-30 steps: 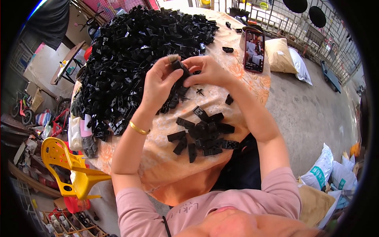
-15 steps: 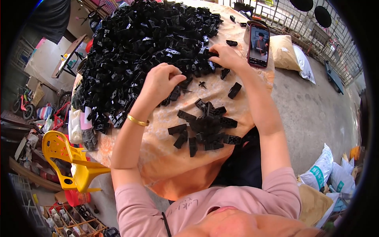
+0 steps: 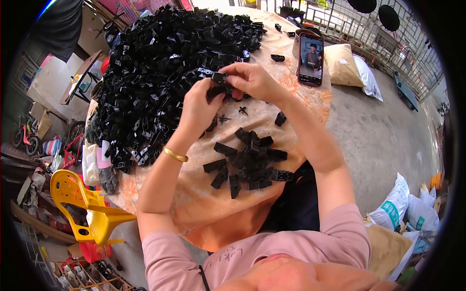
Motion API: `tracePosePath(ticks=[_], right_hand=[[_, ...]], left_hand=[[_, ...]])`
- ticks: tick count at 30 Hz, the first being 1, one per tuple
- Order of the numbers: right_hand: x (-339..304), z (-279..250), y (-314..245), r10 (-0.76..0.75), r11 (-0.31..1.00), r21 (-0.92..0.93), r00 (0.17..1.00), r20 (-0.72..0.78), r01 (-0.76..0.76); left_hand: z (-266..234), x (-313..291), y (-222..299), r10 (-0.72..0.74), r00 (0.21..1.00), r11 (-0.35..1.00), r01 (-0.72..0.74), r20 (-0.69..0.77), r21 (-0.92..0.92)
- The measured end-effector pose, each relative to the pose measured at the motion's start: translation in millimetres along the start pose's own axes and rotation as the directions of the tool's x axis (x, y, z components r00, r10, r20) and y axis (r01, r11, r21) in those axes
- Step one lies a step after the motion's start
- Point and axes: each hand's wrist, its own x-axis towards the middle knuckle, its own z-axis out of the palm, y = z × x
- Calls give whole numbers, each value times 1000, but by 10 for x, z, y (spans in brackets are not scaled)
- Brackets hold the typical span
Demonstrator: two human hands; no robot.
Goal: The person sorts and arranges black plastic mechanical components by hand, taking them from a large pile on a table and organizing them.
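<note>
My left hand point(image 3: 199, 105) and my right hand point(image 3: 253, 82) meet over the near edge of a large heap of black plastic parts point(image 3: 160, 63). Between their fingertips is a small black plastic part point(image 3: 219, 77), block-shaped with a shiny face. The right fingers and thumb pinch it from the right; the left fingers close round its left side, with their tips partly hidden. Closer to my body lies a smaller pile of similar black parts point(image 3: 255, 162). A thin cross-shaped black piece point(image 3: 243, 111) rests between that pile and my hands.
An orange patterned cloth point(image 3: 194, 194) covers the table. At its right stands a phone point(image 3: 310, 60) with a lit screen. Loose black parts lie near the phone. A yellow plastic chair point(image 3: 92, 213) is at the left; filled sacks point(image 3: 344, 65) sit on the floor at the right.
My right hand has come left from the heap's right edge to meet my left hand. A black plastic part now shows between them. The view has shifted slightly.
</note>
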Motion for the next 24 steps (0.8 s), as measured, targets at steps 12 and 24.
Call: tracePosePath(ticks=[12,24], right_hand=[[-17,94,7,-351,836,-465,935,-45,291],[-29,290,38,-541,629,-698,838,-75,343]], left_hand=[[-139,114,-65,-132,991,856,129,29,-501],[38,40,8,-359,930,441,247,83,-863]])
